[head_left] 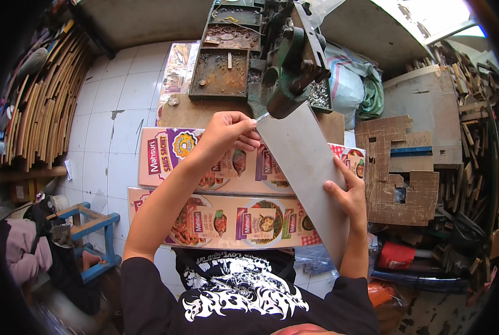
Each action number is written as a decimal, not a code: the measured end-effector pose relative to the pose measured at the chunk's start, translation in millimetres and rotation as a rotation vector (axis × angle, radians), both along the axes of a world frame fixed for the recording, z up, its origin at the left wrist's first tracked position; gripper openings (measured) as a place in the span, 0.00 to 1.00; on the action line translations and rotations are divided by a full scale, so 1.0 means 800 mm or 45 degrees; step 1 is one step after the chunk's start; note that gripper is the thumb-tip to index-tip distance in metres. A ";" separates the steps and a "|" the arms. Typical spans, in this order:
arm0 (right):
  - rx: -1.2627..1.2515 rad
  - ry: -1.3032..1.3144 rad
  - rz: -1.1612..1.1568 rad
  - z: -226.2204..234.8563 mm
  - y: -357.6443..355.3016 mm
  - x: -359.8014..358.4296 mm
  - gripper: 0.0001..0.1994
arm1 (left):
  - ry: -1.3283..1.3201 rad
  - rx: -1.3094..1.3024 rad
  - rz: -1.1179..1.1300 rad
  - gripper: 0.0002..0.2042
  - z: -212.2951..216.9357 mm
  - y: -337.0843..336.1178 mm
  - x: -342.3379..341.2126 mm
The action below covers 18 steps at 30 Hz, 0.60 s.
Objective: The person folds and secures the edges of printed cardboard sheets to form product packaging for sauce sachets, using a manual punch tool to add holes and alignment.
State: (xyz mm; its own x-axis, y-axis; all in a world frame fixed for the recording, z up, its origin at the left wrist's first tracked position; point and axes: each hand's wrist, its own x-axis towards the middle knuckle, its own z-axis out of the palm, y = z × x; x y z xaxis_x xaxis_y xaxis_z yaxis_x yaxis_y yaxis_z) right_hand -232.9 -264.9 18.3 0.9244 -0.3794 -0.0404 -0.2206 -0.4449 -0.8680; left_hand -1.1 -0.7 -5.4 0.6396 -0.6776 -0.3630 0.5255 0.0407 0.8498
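Note:
A long grey panel, plain on its upper face, slants from under the head of a dark green press down toward my body. My right hand grips its right edge, thumb on top and fingers along the side. At the panel's far left corner, my left hand is closed in a pinch beside the press; whatever is between the fingertips is too small to make out. Beneath my hands lie a farther printed food panel and a nearer printed food panel, both partly covered by my arms and the grey panel.
Divided metal trays with small parts flank the press. A cut brown board and white sacks are at the right. Wood strips lean at the left, above a blue stool frame.

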 end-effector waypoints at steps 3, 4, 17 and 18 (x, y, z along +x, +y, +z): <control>0.029 0.016 -0.011 0.000 0.000 -0.001 0.32 | -0.002 -0.018 -0.004 0.10 -0.001 0.000 0.000; 0.036 0.013 -0.009 0.000 -0.001 0.000 0.32 | -0.007 -0.016 -0.001 0.10 -0.001 0.000 0.000; -0.008 0.003 0.011 0.004 0.000 0.001 0.32 | 0.022 -0.025 0.005 0.10 -0.004 0.000 0.002; -0.024 0.007 0.017 0.005 0.000 0.002 0.32 | 0.023 -0.026 0.005 0.10 -0.003 -0.001 0.002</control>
State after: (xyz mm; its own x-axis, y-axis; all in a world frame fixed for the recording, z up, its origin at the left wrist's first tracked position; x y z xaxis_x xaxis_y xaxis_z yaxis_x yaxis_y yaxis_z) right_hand -231.7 -265.0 22.6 0.9291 -0.3677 -0.0387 -0.2194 -0.4640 -0.8582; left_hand 0.5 -1.1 -7.9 0.6360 -0.6821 -0.3608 0.5405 0.0600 0.8392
